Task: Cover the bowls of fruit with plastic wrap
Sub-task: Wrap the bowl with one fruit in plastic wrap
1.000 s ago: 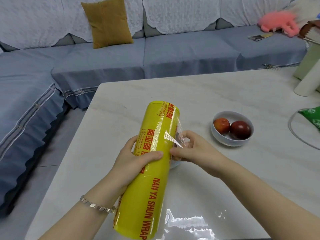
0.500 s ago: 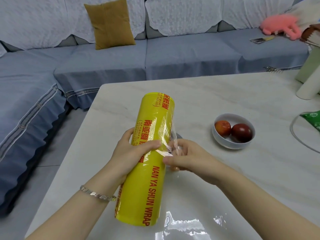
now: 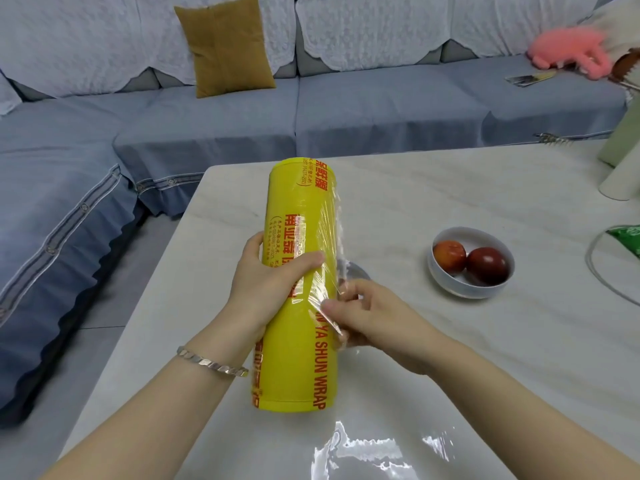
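Roll [image 3: 298,306]: yellow, red lettering. Bowl [image 3: 450,282]: white; fruit [image 3: 488,265] red. Desk [image 3: 450,188]: pale grey marbling. Sofa [image 3: 381,112]: blue-grey, white lace covers. Cushion [image 3: 228,46]: mustard. Toy [image 3: 568,51]: pink.

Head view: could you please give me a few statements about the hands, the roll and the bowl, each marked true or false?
1. The left hand grips the yellow roll. True.
2. The white bowl holds three fruits. False: it holds two fruits.
3. The right hand pinches the loose film at the roll's side. True.
4. The white bowl stands to the left of the roll. False: it stands to its right, on the table.
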A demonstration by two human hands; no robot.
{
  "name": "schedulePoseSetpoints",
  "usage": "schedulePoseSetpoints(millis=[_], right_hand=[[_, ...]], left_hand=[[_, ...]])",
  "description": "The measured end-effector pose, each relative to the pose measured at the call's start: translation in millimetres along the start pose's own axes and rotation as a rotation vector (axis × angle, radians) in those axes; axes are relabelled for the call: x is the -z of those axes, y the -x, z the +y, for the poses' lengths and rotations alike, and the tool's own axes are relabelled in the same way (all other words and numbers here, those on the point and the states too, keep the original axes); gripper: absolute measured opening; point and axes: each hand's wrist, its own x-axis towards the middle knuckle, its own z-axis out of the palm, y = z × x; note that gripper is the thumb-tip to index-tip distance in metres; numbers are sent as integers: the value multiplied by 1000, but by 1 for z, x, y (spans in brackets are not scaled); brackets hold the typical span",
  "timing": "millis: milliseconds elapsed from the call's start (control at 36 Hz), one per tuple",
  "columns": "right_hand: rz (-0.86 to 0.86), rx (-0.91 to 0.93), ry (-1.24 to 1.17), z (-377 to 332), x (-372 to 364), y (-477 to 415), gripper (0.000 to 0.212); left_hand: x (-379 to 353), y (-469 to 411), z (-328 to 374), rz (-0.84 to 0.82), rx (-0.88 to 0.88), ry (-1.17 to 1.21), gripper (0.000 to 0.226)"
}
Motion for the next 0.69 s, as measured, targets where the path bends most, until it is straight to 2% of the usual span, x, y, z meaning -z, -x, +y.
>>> schedulePoseSetpoints(millis=[56, 194, 333, 417, 528, 694], right_hand=[[-50, -45, 9, -3, 4, 1, 19], [12, -85, -1, 2, 5, 1, 14], [40, 25, 166, 13, 1, 2, 21], [53, 129, 261, 20, -4, 4, 25], [80, 169, 298, 25, -7, 4, 24], [-19, 123, 107, 25, -6, 6, 18]], left_hand=[[-1, 0, 0, -7, -6, 2, 73], [0, -2, -2, 6, 18, 31, 77], [1, -4, -3, 36, -11, -5, 79], [4, -7, -2, 72, 0, 43, 78], [6, -9, -2, 78, 60, 118, 72], [5, -7, -3, 15, 135, 159, 60]])
